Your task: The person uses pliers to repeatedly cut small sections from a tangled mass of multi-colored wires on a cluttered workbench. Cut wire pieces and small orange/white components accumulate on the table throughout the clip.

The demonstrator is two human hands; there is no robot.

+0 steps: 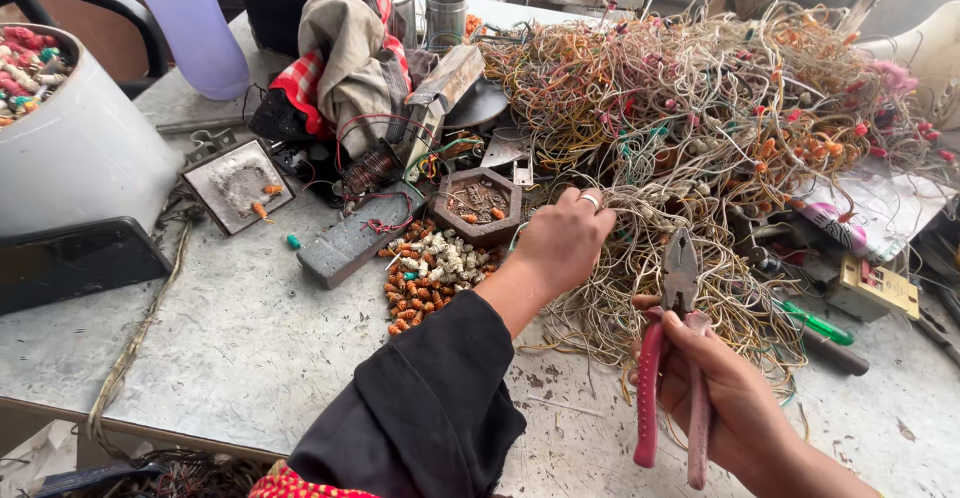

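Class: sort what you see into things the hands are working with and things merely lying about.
In use:
left hand in the wire tangle
right hand holding pliers

Lying about:
cloth
green screwdriver
hexagonal tray
white tub

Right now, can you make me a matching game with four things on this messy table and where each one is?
Things:
1. pliers
2. wire tangle
3. hexagonal dish
4. pile of small connectors

Places:
A. on the table just in front of the hexagonal dish
B. held in the right hand
C. where the left hand is reaching in
D. between the connector pile and the cloth bundle, with a few bits inside

Pairs: 1-B, 2-C, 3-D, 4-A
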